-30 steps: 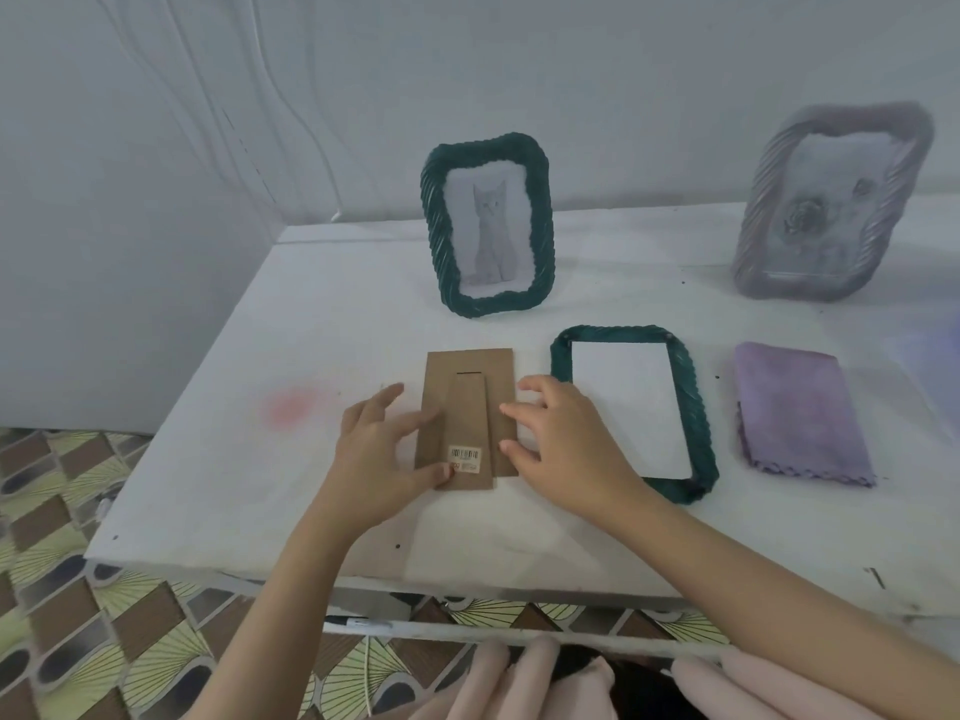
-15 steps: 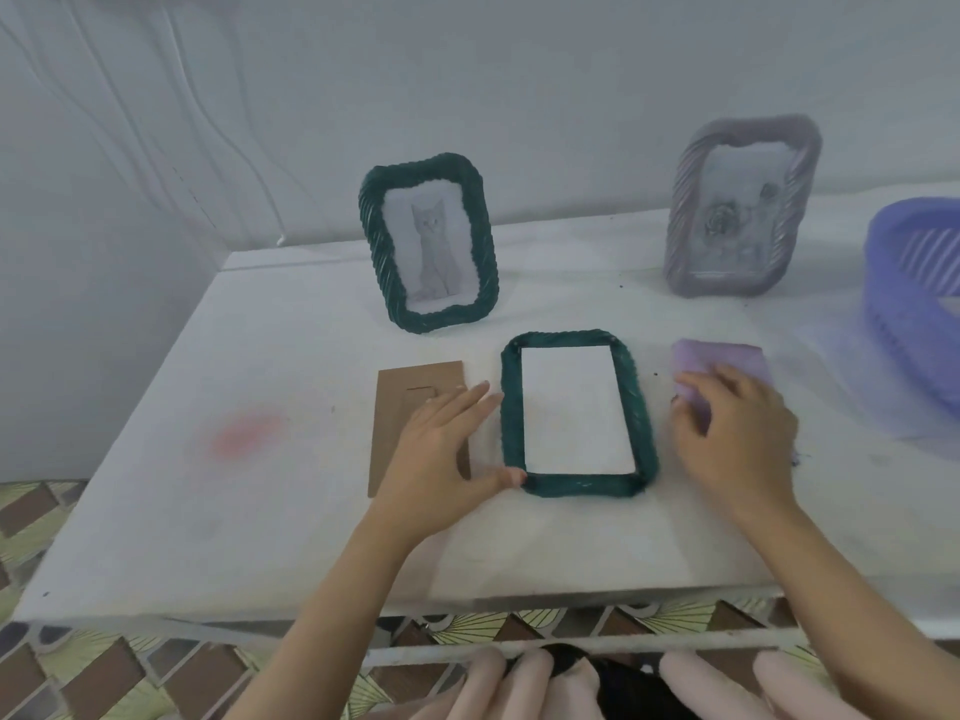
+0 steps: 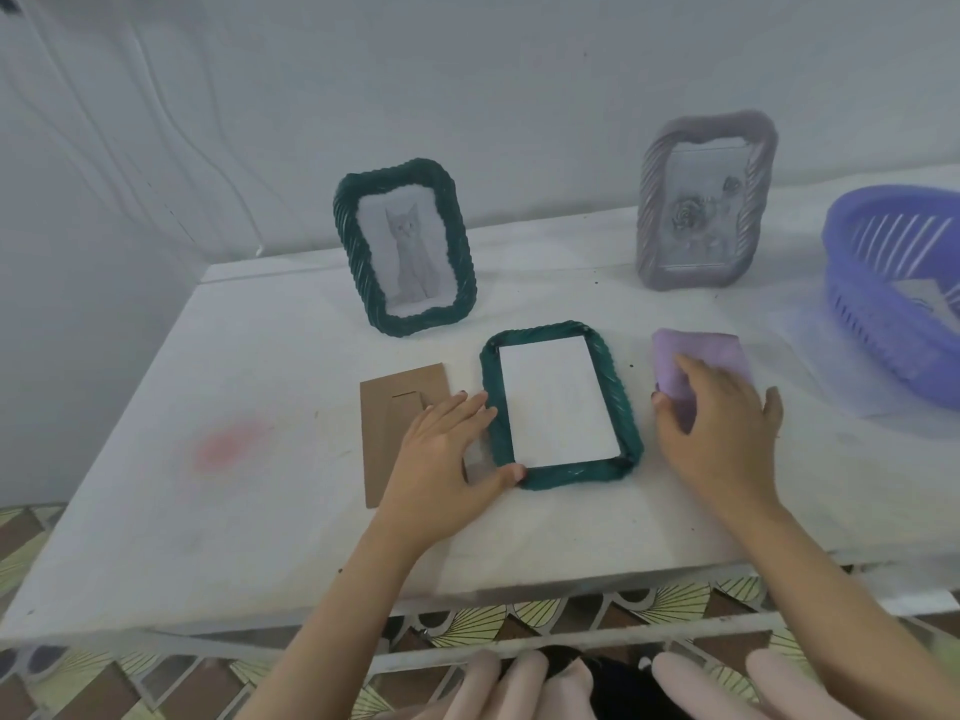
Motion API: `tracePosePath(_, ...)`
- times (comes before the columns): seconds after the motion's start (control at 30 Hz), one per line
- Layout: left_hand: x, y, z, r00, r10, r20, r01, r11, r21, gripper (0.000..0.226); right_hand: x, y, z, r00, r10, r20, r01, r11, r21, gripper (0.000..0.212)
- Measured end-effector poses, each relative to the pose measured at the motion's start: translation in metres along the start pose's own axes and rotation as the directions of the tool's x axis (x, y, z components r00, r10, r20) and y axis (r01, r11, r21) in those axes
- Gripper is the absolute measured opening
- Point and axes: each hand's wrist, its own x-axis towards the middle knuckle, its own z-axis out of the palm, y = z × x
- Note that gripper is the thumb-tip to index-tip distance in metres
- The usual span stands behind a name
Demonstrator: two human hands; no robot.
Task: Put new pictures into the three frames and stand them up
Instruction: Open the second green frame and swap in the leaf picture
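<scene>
Head view. Lying flat on the table (image 3: 260, 366), front middle: green frame (image 3: 576, 472), white sheet (image 3: 558, 402) filling its opening, not yet backed or stood up. Left hand (image 3: 441, 459) open and flat, straight fingers against the frame's left rim, thumb at its near-left corner, gripping nothing. Right hand (image 3: 722, 433) curved over the purple cloth (image 3: 696, 348) just right of the frame, thumb tucked at the cloth's near corner, apparently taking hold. Likely trouble from here: could drag the loose sheet askew or crease it if wiped too hard; could skid the frame across the smooth tabletop if not pinned by that left hand; might knock over the grey frame (image 3: 652, 210) behind with a wide right-arm sweep. Also easy to trap the sheet crooked once closed with the cardboard backing (image 3: 387, 439), lying flat left of the frame, partly under the left hand. Materials: ropy, twisted, glossy rims with rounded corners; thin matte brown card with a cut easel flap; soft folded fabric; slatted purple plastic basket (image 3: 872, 324) at far right. Upright at the back, well apart: green cat-picture frame (image 3: 421, 323) and the grey one, holding a rose picture.
</scene>
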Motion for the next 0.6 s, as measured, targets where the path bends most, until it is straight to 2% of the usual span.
tracePosePath(0.1,0.003,0.009,-0.001,1.000,-0.011,-0.009,0.011,1.000,-0.008,0.064,-0.004,-0.011,-0.003,0.990,-0.128,-0.051,0.132,0.988,0.074,0.035)
tracePosePath(0.23,0.007,0.019,0.000,0.996,-0.059,0.067,0.059,0.998,-0.003,0.071,-0.008,-0.024,0.005,0.975,-0.221,-0.001,0.221,0.971,0.095,0.034)
tracePosePath(0.4,0.007,0.030,-0.005,0.985,-0.134,0.106,0.141,0.988,-0.062,0.068,-0.012,-0.029,0.016,0.974,-0.221,0.049,0.216,0.973,0.080,0.036)
tracePosePath(0.6,0.005,0.034,-0.007,0.987,-0.137,0.080,0.146,0.982,-0.122,0.064,-0.010,-0.037,0.012,0.986,-0.157,-0.051,0.164,0.966,0.200,0.033)
